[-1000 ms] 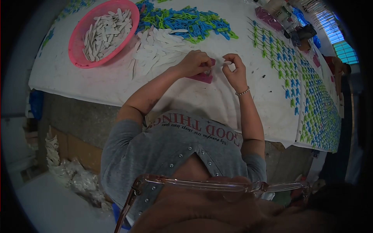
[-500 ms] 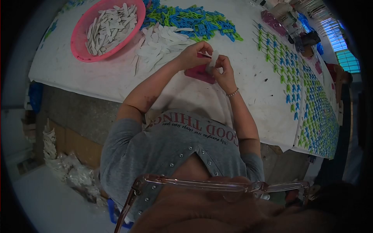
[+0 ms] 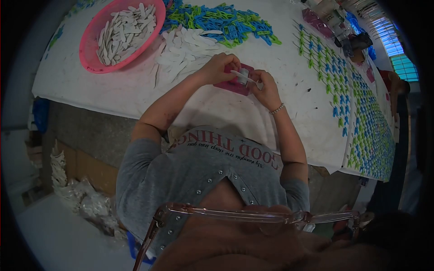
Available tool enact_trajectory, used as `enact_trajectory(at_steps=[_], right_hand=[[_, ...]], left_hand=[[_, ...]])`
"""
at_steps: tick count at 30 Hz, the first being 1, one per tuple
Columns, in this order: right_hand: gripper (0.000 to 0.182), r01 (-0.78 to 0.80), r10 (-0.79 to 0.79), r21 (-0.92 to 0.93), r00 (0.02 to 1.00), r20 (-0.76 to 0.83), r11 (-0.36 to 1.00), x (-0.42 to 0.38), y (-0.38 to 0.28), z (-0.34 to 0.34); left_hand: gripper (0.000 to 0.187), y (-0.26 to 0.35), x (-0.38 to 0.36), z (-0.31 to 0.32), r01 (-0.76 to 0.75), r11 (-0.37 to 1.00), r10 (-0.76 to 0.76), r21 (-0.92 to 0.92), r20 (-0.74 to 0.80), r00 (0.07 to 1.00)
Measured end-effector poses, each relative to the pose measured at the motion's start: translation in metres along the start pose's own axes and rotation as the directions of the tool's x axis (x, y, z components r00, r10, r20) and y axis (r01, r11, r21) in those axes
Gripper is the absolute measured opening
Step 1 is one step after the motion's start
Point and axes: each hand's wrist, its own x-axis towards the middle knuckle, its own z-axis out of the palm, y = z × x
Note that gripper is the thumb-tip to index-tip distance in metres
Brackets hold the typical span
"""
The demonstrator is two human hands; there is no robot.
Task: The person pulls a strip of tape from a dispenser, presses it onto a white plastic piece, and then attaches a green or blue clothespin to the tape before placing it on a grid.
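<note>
My left hand (image 3: 221, 67) and my right hand (image 3: 266, 86) meet over a small pink block (image 3: 239, 86) lying on the white-covered table (image 3: 135, 90). Between the fingers of both hands is a thin white plastic piece (image 3: 242, 74), held above a small metal part on the block. A loose pile of the same white pieces (image 3: 183, 49) lies just beyond my left hand. A bead bracelet sits on my right wrist.
A pink basket (image 3: 97, 61) full of white pieces stands at the far left. Blue and green plastic clips (image 3: 221, 20) are heaped at the back. Rows of assembled blue and green clips (image 3: 357, 99) cover the right side. Bags of white parts (image 3: 86, 203) lie on the floor.
Both hands have come down from a raised position to the pink block, and the white piece now lies flatter between them. The view has shifted slightly.
</note>
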Motion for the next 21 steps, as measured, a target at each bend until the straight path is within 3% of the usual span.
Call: enact_trajectory(at_steps=[3,6,8,14,16,17,18,19,20,21], right_hand=[[0.036,0.008,-0.008,-0.06,1.0,-0.005,0.998,-0.003,0.003,-0.007],[0.035,-0.009,0.006,-0.079,0.999,-0.04,0.997,-0.004,-0.001,-0.019],[0.034,-0.011,0.007,-0.066,0.998,-0.067,0.998,-0.001,-0.008,-0.03],[0.038,-0.004,0.002,-0.068,0.999,-0.033,0.998,0.012,-0.022,-0.058],[0.036,-0.041,0.038,0.223,0.999,0.017,0.974,0.019,-0.021,-0.06],[0.036,-0.034,0.032,0.218,0.999,0.014,0.975,0.025,-0.017,-0.06],[0.035,-0.09,0.087,0.371,0.996,0.026,0.924,0.032,-0.008,-0.06],[0.034,-0.144,0.139,0.514,0.989,0.048,0.846,0.04,0.002,-0.06],[0.034,-0.141,0.136,0.51,0.99,0.047,0.849,0.046,0.022,-0.057],[0.035,-0.154,0.16,0.329,0.987,0.008,0.932,0.054,0.047,-0.051]], left_hand=[[0.024,-0.006,0.002,0.01,0.025,1.0,-0.025,0.015,0.018,1.0],[0.023,-0.006,0.004,0.017,-0.055,0.994,0.055,0.092,-0.003,0.998],[0.022,0.001,0.007,0.022,-0.154,0.957,0.158,0.247,0.001,0.987],[0.026,0.009,0.02,0.042,-0.198,0.967,0.196,0.162,0.024,0.98],[0.026,0.008,0.023,0.042,-0.197,0.973,0.198,0.121,0.004,0.98],[0.026,0.007,0.025,0.042,-0.19,0.979,0.191,0.075,-0.011,0.981],[0.026,0.009,0.024,0.038,-0.197,0.977,0.199,0.077,-0.015,0.98],[0.025,0.01,0.021,0.031,-0.04,0.999,0.039,-0.034,-0.036,0.999],[0.025,0.011,0.017,0.025,0.118,0.982,-0.125,-0.147,-0.037,0.992],[0.025,0.007,0.012,0.021,0.113,0.983,-0.12,-0.148,-0.04,0.992]])
